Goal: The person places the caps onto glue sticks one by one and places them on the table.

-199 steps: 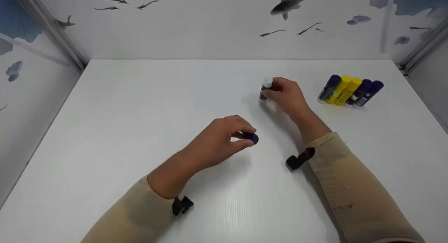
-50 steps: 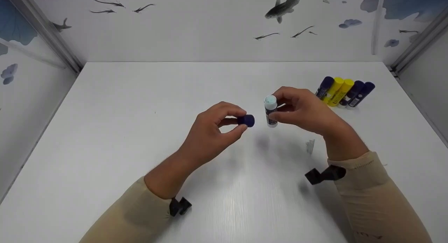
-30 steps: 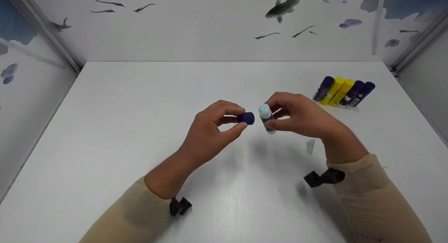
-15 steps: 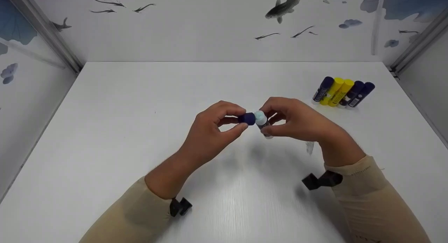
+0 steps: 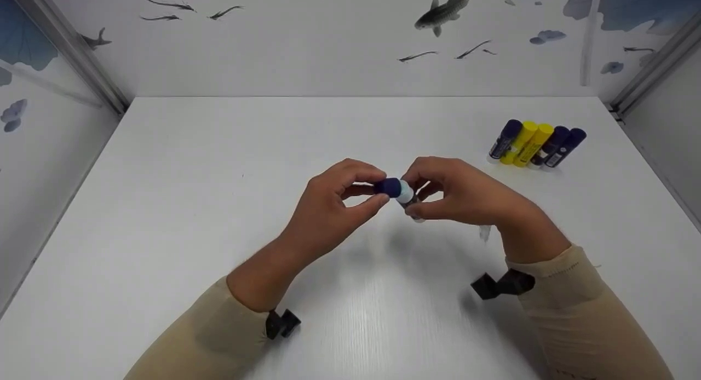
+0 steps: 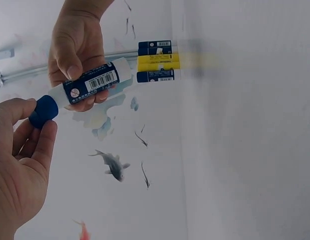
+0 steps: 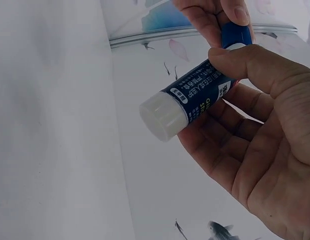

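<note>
My left hand (image 5: 334,210) pinches a dark blue cap (image 5: 388,187) between thumb and fingers. Against its open end sits the pale top of a glue stick (image 7: 202,92), which my right hand (image 5: 460,196) holds by its dark blue labelled barrel. The stick tilts, its white base pointing down and away from the cap. In the left wrist view the cap (image 6: 44,111) covers the tip of the glue stick (image 6: 94,82), and a pale collar shows between cap and label. Both hands are raised above the white table (image 5: 219,150).
At the back right of the table lies a row of several glue sticks, a yellow glue stick (image 5: 534,144) among dark blue ones such as the end glue stick (image 5: 567,148). A pale glue smear (image 5: 484,232) marks the table below my right wrist. Printed panels (image 5: 328,46) enclose the back and sides.
My right hand has come off the table, leaving a pale smear, and brought the glue stick left, tilting it. Its tip has gone into the cap, which my left hand holds nearly still lately.
</note>
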The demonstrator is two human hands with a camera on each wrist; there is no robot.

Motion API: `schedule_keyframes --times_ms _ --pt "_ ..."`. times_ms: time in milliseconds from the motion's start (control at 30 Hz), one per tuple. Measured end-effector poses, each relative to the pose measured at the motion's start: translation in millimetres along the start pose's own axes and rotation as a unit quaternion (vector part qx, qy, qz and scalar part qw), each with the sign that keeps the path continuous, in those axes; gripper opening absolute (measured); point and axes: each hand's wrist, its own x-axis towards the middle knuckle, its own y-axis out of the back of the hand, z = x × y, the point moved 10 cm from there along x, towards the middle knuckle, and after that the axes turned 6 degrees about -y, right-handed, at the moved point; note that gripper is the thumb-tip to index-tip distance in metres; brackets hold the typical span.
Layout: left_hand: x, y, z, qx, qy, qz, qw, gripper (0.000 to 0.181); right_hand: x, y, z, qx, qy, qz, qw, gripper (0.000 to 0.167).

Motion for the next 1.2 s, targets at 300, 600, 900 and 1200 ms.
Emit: schedule_keyframes --times_ms 300,600,900,1200 --pt "-0.5 -1.9 -0.5 -0.016 -0.008 -0.004 0.9998 0.026 0.1 -2.2 -0.3 -0.019 0.008 0.002 0.9998 0.025" --pt "-0.9 -3.5 -1.4 -0.009 -0.011 -0.009 0.9999 0.028 0.3 -3.8 0.3 -0.035 0.004 -0.005 0.9994 0.026" --pt "-1.3 -5.5 -0.9 -0.004 -0.016 -0.013 0.9998 0.028 -0.1 -5.5 -2.5 -0.057 0.008 -0.007 0.9983 0.028" --pt "-1.6 -7.3 0.0 0.005 -0.020 -0.023 0.9995 0.027 -1.6 -6.2 -6.8 -0.063 0.017 -0.011 0.9978 0.027"
